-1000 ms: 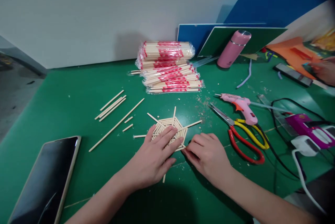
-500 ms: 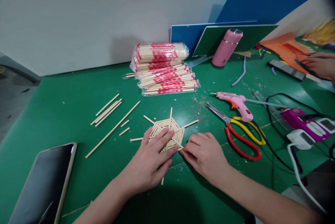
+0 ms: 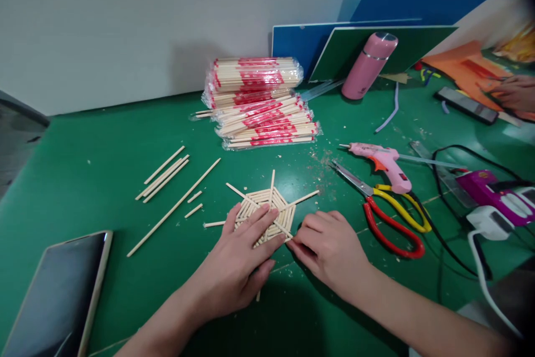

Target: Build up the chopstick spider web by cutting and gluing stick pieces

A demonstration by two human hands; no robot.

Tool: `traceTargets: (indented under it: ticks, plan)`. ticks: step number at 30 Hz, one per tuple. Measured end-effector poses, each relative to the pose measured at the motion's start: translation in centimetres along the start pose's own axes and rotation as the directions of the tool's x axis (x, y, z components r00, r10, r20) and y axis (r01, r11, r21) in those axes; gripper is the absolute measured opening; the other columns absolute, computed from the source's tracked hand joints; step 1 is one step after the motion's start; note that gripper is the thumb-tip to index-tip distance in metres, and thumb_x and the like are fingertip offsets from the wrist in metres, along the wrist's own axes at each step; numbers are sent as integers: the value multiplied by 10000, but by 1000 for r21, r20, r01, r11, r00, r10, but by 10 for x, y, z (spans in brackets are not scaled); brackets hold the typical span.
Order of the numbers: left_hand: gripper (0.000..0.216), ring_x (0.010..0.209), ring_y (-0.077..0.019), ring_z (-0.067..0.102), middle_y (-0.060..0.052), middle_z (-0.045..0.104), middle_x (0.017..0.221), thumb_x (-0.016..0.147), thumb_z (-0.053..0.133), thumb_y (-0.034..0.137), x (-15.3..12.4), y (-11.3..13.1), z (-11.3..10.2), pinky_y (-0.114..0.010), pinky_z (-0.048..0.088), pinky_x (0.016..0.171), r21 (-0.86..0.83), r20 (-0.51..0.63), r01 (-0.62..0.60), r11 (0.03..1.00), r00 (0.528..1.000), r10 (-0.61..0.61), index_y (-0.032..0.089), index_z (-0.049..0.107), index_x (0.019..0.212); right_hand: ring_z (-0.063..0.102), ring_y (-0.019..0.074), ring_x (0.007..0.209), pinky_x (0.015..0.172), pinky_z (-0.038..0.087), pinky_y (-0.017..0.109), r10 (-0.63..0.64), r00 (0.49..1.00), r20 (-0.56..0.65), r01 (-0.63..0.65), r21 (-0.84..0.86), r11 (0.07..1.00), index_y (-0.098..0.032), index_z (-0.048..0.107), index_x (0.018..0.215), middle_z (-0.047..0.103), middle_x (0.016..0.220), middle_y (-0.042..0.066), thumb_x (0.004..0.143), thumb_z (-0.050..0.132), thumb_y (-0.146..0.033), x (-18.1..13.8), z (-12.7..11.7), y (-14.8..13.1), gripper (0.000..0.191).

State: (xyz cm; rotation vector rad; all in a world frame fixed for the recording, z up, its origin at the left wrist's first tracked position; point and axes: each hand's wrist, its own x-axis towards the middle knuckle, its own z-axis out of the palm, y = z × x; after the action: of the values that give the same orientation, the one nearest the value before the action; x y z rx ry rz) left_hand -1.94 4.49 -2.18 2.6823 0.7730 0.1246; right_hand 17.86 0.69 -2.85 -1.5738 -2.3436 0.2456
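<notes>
Pressing the stick web [image 3: 267, 200] flat on the table [image 3: 104, 140], the left hand [image 3: 240, 259] lies open. The right hand [image 3: 330, 248] curls at its edge (pinching a stick? I cannot tell). Many rings look laid; spoke ends poke out bare, and loose sticks [image 3: 163, 176] lie unused.

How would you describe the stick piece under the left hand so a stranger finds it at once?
On the green table, look in front of the wrapped chopstick bundles, where the left hand presses flat. Under its fingers lies the stick web. Unlike the loose sticks beside it, it forms a spoked hexagon.
</notes>
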Motion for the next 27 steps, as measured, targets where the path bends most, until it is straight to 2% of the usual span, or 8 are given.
traceTargets:
  ticks: [7,12,19,27]
  plan:
    - [502,1268,-225,254,-110,350,1351,805,428,186,0,-2,8,-534,79,1022,-17,-56,40,999,998,-41,157,294,1288,444,117,629,593,228,270,8,1000,-8,-9,-2,1000,-197,548,609,521,633,-16,811,497,-279,-1,0,-1,224]
    - [340,1250,-219,295,-77,391,1331,856,383,235,1,-2,10,-531,101,1012,13,-64,43,999,997,-42,200,440,1189,456,119,637,596,235,267,10,1000,-7,-10,2,1000,-193,557,611,531,634,-11,811,495,-276,-1,0,0,225]
    - [328,1253,-206,290,-61,402,1325,860,357,188,2,-1,13,-515,79,1019,2,-96,55,999,994,-54,213,466,1168,462,114,624,585,238,261,6,1000,-9,-6,3,1000,-196,563,617,532,635,-10,809,496,-277,-1,1,1,219]
    - [335,1223,-179,343,-64,463,1278,840,381,193,3,4,11,-480,81,1031,-143,-171,93,985,978,-118,204,450,1168,466,117,619,576,242,257,11,1000,-7,-11,21,1000,-192,556,606,524,629,-7,803,506,-282,-3,2,1,222]
